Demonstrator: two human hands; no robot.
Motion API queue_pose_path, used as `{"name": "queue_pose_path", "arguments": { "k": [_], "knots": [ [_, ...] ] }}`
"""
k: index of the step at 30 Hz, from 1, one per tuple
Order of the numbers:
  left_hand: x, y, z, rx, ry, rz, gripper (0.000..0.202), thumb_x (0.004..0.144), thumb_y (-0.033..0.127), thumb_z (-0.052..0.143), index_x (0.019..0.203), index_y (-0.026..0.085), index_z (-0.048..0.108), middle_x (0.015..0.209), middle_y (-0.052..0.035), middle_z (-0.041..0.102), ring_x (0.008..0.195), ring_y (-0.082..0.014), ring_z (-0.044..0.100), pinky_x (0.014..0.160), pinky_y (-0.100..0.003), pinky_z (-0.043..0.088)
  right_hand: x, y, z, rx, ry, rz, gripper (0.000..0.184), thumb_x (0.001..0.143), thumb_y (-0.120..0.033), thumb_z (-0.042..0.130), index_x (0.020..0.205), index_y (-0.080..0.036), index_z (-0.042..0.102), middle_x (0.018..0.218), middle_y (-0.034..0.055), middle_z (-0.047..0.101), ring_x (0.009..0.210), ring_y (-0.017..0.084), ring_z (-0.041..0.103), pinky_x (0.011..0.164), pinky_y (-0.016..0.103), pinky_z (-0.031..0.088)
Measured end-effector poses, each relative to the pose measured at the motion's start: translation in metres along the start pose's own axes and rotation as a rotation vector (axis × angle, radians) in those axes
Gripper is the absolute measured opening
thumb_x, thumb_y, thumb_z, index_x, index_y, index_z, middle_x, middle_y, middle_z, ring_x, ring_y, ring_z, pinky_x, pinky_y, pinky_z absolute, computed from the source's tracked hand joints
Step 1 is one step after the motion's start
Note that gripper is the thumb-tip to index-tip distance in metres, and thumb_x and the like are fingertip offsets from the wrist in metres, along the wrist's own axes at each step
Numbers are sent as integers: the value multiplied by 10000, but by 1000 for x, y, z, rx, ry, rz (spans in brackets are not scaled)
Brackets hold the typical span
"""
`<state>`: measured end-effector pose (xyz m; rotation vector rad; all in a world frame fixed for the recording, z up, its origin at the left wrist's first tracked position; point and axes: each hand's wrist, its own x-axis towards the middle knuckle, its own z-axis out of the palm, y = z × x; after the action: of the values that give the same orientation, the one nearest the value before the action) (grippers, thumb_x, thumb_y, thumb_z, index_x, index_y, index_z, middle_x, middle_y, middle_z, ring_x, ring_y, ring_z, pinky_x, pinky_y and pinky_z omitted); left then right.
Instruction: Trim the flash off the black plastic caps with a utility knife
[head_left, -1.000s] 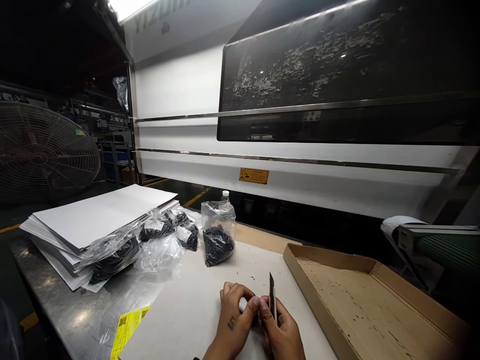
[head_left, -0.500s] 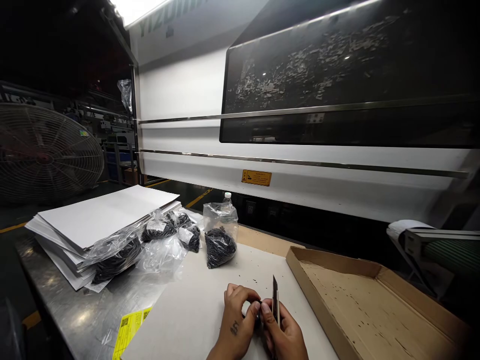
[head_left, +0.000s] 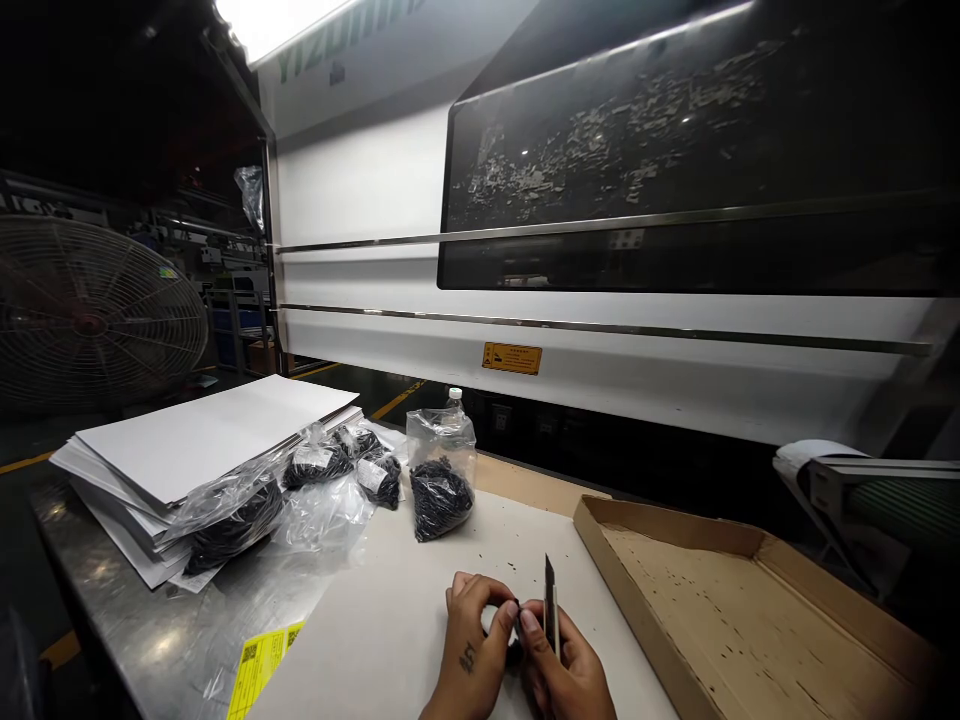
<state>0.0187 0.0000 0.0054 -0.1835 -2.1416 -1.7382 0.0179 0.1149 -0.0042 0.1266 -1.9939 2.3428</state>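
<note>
Head view: both hands meet low in the middle of the picture, over a white sheet that lies on the tabletop. The left hand has its grip closed, fingertips pinching a small black piece that sits right at the point where the two hands touch. It is too small and dark to tell its shape. The right hand has its grip closed around a thin blade, held upright with the tip pointing up, just to the right of the piece.

Beyond the grip stands a clear bag of black parts, upright. Further to the left of it more bags lie beside a stack of white sheets. To the right of the grip, near it but apart, is a shallow cardboard tray. A yellow label lies to the left of the grip, at the sheet's edge.

As I judge it, this is fine trimming work. It would go best with both wrists resting on the sheet, the piece pinched firmly but with fingertips clear of the edge, and the blade moved in short, light strokes away from the left fingers.
</note>
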Motion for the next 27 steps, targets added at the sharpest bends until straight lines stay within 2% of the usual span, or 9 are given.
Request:
{"name": "queue_pose_path", "arguments": {
  "k": [5,10,15,19,21,24,27],
  "knots": [
    [0,5,-1,-28,-22,28,133,899,271,541,874,187,641,918,-60,586,969,-229,513,886,-349,406,1,0,0,2,20,-6,519,763,-633,688,915,-171,510,531,-74,386,387,59,280,347,164,194],
    [-2,1,1,-7,-14,21,205,914,366,531,889,193,637,923,-57,584,957,-228,513,887,-363,400,1,1,-2,12,27,8,493,760,-616,707,916,-181,536,507,-74,367,387,65,275,332,161,195],
    [0,-2,2,52,-18,27,272,910,422,543,796,193,636,853,-39,611,943,-237,496,875,-383,376,1,1,-3,9,52,25,513,714,-633,738,893,-185,562,480,-66,371,370,71,279,319,166,198],
    [0,-3,2,36,-17,41,229,901,388,567,808,191,640,868,-40,610,942,-235,499,873,-382,381,1,1,-3,1,29,33,532,727,-641,722,944,-187,553,457,-75,361,354,77,277,311,167,202],
    [0,-2,2,19,-14,40,180,902,344,566,847,191,643,905,-46,605,963,-233,501,884,-376,385,2,2,-3,16,22,12,523,749,-639,704,954,-188,537,499,-68,401,363,67,284,320,159,212],
    [-1,-1,1,4,-32,51,143,912,290,543,889,193,645,936,-49,599,985,-225,501,899,-366,388,4,5,-4,36,24,-21,500,790,-652,650,892,-180,522,602,-34,487,375,50,308,335,152,222],
    [-1,1,0,11,-60,81,140,920,266,525,885,200,643,922,-37,615,976,-219,497,886,-362,386,5,6,-4,10,24,-11,490,824,-651,612,792,-175,503,557,-43,450,359,45,290,332,157,208]
  ]
}}
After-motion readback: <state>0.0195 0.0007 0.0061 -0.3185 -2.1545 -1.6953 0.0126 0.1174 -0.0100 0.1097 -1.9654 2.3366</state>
